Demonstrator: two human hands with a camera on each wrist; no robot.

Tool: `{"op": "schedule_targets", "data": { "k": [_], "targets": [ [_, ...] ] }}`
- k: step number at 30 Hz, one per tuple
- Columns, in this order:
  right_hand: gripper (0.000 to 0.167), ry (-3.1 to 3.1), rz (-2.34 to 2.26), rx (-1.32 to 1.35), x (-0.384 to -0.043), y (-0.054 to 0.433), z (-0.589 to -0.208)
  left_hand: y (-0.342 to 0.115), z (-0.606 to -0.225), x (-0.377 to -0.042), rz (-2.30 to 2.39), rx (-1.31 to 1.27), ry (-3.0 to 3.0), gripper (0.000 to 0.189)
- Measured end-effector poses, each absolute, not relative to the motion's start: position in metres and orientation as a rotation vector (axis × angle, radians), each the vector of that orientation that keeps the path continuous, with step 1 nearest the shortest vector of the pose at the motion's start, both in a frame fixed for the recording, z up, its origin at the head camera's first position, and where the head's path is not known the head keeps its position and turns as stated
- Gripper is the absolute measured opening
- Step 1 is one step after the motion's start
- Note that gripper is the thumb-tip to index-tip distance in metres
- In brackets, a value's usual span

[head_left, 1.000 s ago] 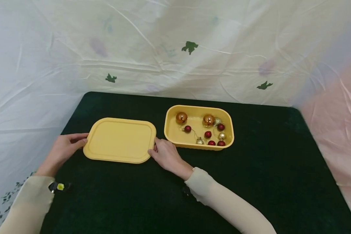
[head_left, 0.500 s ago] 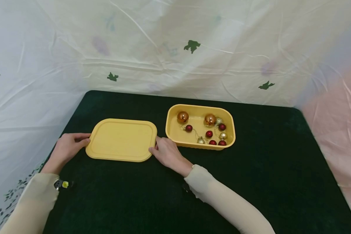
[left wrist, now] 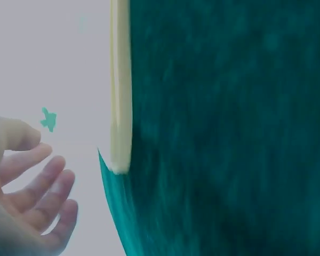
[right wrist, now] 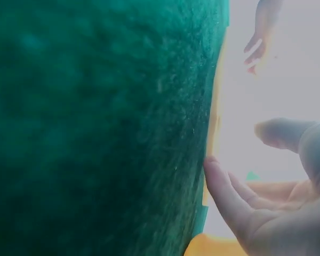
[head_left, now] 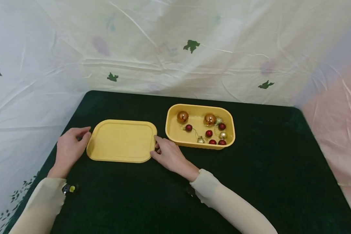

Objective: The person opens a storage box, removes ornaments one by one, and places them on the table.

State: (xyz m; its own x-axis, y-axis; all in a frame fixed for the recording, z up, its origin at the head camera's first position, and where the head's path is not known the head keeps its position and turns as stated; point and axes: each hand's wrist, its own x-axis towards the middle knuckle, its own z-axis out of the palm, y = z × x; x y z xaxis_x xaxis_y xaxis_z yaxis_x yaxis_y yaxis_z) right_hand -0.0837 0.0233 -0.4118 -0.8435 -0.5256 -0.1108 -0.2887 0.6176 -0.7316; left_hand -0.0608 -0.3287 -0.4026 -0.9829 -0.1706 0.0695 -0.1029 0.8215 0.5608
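A yellow rectangular lid (head_left: 121, 141) with rounded corners lies flat on the dark green tabletop. Beside its left end is my left hand (head_left: 69, 148), fingers loosely bent; the left wrist view shows this hand (left wrist: 34, 197) apart from the lid's edge (left wrist: 121, 101). My right hand (head_left: 170, 155) is at the lid's right end. In the right wrist view its fingertip meets the lid's edge (right wrist: 216, 112), while the thumb stands away from it. Right of the lid sits an uncovered yellow box (head_left: 199, 145) containing several baubles, among them copper ones (head_left: 182, 116) and dark red ones (head_left: 209, 133).
The green table (head_left: 266, 175) extends to the right and in front of both forearms. A pale curtain (head_left: 152, 48) printed with green birds hangs behind the table and along its sides. The box stands close behind my right hand.
Both hands held the lid by its ends; now they have loosened from it. My left hand has drawn off its edge, and the right fingers have spread. The box has stayed put.
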Motion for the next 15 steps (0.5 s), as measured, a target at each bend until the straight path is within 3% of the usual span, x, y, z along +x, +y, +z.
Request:
{"op": "schedule_targets", "data": {
  "k": [9, 15],
  "targets": [
    [0.067, 2.378, -1.349, -0.798, -0.067, 0.052, -0.409, -0.278, -0.389, -0.055, -0.942, 0.077, -2.620, 0.045],
    [0.058, 2.440, -1.414, -0.824, -0.057, 0.073, -0.404, -0.248, -0.381, -0.056, -1.015, -0.048, -2.533, 0.046]
  ]
}}
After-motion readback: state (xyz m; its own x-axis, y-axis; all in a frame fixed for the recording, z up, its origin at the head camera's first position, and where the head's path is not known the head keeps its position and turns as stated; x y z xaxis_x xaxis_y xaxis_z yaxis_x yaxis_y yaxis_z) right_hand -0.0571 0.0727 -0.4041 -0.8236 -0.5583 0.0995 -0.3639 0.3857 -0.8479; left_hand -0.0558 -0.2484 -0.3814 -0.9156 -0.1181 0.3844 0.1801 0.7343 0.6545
